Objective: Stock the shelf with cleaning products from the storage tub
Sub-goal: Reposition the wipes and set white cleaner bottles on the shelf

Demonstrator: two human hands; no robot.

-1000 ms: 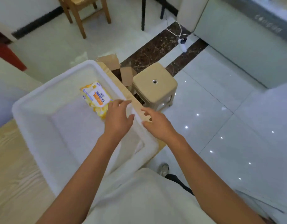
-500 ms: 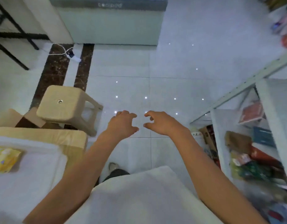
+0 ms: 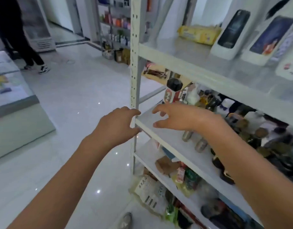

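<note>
A white metal shelf fills the right half of the head view, its boards stocked with bottles and packets. A yellow wipes pack lies on the upper board beside white bottles. My left hand hovers at the shelf's front corner post, fingers loosely curled, holding nothing. My right hand reaches over the bare left end of the middle board, fingers spread and empty. The storage tub is out of view.
A person in dark trousers stands at the far left by a glass-door cooler. A low grey counter sits at the left. Another stocked rack stands at the back. White tiled floor lies between.
The view swung from the white tub with a yellow pack, across the floor, up to the shelf. Both empty hands travelled along and now sit at the middle board.
</note>
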